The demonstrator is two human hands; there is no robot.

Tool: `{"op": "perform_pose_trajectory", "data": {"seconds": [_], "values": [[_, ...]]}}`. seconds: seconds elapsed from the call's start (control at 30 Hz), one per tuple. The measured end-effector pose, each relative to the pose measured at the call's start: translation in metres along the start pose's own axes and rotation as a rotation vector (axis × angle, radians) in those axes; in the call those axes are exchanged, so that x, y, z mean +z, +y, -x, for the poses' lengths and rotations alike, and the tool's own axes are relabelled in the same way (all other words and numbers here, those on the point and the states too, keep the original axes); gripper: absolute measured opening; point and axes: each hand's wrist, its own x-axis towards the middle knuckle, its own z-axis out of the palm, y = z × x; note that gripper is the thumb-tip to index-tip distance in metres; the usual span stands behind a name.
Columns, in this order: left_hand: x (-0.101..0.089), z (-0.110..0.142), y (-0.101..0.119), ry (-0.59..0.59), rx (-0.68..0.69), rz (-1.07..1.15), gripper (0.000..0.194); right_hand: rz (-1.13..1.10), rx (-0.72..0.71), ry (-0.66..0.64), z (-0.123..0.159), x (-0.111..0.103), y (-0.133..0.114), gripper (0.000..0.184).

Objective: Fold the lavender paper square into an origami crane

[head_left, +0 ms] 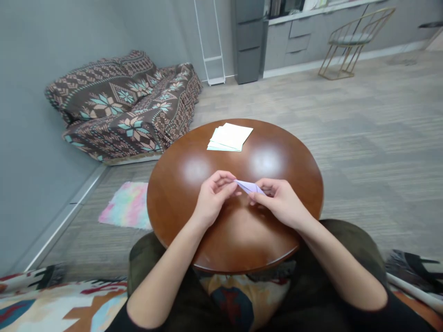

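A small piece of folded lilac paper [248,186] is held up between my two hands, above the near half of the round brown table [173,203]. My left hand [218,191] pinches its pointed left end between thumb and fingers. At the wider right end, my right hand [275,193] grips the paper, thumb in front and fingers behind. Parts of the paper are covered by the fingers. Farther back on the table lies a loose, fanned stack of pale square paper sheets [231,136].
A sofa with a patterned cover [131,101] stands beyond the table to the left. On the floor at left lies a pastel fluffy rug [128,205]. A gold wire chair [351,41] stands by grey cabinets [297,44] at the back right.
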Motion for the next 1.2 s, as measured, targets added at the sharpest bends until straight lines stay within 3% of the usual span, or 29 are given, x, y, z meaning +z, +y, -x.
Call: {"op": "perform_pose_trajectory", "data": {"seconds": [0.1, 0.23, 0.37, 0.5, 0.63, 0.73, 0.9, 1.2], "values": [[0.001, 0.001, -0.003, -0.054, 0.035, -0.086, 0.024, -0.030, 0.023, -0.033, -0.001, 0.000, 0.002, 0.011], [0.002, 0.001, -0.001, -0.005, 0.100, -0.127, 0.032, -0.065, -0.074, 0.004, 0.000, -0.001, 0.006, 0.024], [0.000, 0.002, 0.001, -0.034, 0.154, -0.284, 0.020, 0.202, -0.223, 0.033, 0.000, -0.005, 0.009, 0.004], [-0.006, 0.003, -0.001, -0.079, 0.155, -0.451, 0.010, 0.383, -0.312, 0.048, -0.001, -0.008, 0.005, 0.013], [-0.010, 0.003, -0.002, -0.080, 0.153, -0.512, 0.008, 0.452, -0.314, 0.080, 0.000, -0.007, 0.002, 0.017], [-0.011, 0.003, -0.001, -0.089, 0.143, -0.515, 0.009, 0.495, -0.329, 0.087, 0.000, -0.006, 0.004, 0.017], [-0.008, 0.004, -0.001, -0.085, 0.115, -0.466, 0.014, 0.521, -0.386, 0.077, -0.003, -0.008, 0.010, 0.001], [0.001, 0.005, 0.003, -0.020, 0.019, -0.260, 0.023, 0.466, -0.360, 0.098, -0.003, -0.005, 0.006, 0.008]]}}
